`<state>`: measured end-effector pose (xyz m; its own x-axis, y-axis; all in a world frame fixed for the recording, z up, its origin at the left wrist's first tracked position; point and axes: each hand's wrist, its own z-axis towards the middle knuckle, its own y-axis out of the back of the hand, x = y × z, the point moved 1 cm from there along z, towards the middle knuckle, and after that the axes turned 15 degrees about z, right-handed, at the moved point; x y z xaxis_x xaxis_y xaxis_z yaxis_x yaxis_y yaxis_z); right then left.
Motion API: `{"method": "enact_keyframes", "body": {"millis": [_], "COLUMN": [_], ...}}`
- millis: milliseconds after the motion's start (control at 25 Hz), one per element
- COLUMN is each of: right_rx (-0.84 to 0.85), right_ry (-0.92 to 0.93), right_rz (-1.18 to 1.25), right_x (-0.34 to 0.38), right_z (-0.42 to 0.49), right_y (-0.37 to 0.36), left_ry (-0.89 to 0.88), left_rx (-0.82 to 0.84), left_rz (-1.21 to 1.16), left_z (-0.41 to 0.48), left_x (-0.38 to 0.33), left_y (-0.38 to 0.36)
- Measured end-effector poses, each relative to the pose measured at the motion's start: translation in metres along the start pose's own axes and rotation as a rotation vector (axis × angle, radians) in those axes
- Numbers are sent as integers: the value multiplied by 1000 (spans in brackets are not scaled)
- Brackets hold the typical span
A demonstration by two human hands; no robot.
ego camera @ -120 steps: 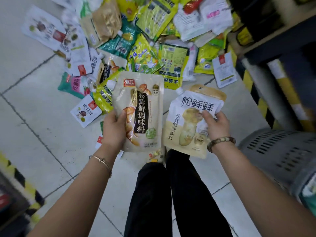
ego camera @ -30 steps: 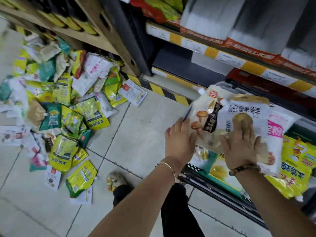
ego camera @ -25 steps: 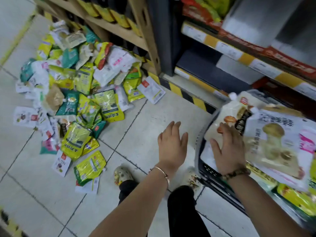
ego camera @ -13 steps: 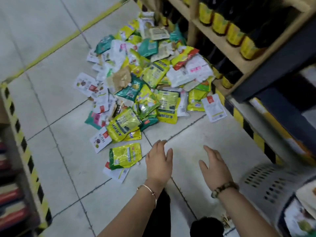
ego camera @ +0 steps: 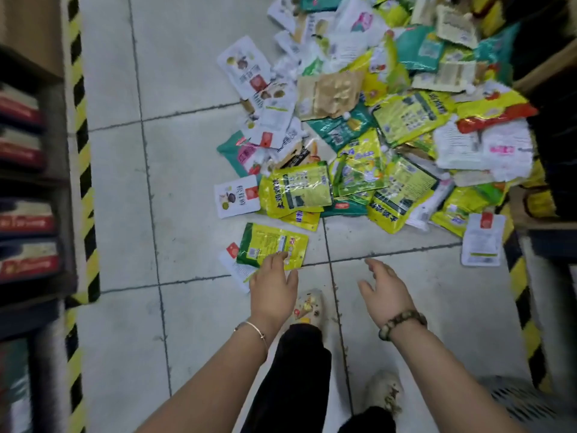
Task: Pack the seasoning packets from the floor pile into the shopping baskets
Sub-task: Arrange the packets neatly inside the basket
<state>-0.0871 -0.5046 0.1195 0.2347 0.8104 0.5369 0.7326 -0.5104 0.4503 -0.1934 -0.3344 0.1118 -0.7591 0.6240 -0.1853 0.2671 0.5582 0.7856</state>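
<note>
In the head view, the pile of seasoning packets (ego camera: 374, 120) is lying in a loose heap on the floor (ego camera: 187, 182), which is showing pale glossy square tiles with dark grout lines. The packets are flat, crinkly film pouches, mostly shiny yellow-green, with some teal, white and one tan. A green-and-yellow packet (ego camera: 271, 242) is sitting apart at the near edge of the heap, overlapping a white packet (ego camera: 237, 270) beneath it. The left hand (ego camera: 273, 290) is reaching over this packet's near edge with its grip spread and fingers nearly straight, holding nothing; whether the fingertips are touching the film I cannot tell. The right hand (ego camera: 385, 292) is hovering above bare tile just beside it, its grip likewise spread and loosely curved, also holding nothing. A thin metal bangle (ego camera: 254, 329) is circling the left wrist and a beaded bracelet (ego camera: 401, 321) the right. The perforated grey plastic rim of a shopping basket (ego camera: 524, 404) is peeking in at the lower right corner. Yellow-and-black hazard tape (ego camera: 82, 151) is edging the shelf (ego camera: 28, 214) at the left. Against the picture from a second ago, the right hand is no longer pressing pouches in the basket, and since half a second ago both hands are reaching closer to the heap.
</note>
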Motion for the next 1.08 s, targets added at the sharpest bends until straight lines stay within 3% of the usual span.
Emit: {"method": "enact_keyframes", "body": {"millis": [480, 640, 800, 1080], "right_rx": [270, 330, 304, 272], "right_ry": [115, 131, 128, 265], "right_rz": [-369, -470, -523, -616], "right_x": [17, -3, -21, -36], "right_z": [151, 207, 253, 286], "right_y": [-125, -182, -231, -286], "left_ry": [436, 726, 939, 1138], "left_rx": [163, 195, 162, 124], "left_rz": [-81, -356, -598, -500], "left_z": [100, 135, 163, 196], "left_x": [133, 177, 199, 206], "left_y": [-118, -176, -223, -250]}}
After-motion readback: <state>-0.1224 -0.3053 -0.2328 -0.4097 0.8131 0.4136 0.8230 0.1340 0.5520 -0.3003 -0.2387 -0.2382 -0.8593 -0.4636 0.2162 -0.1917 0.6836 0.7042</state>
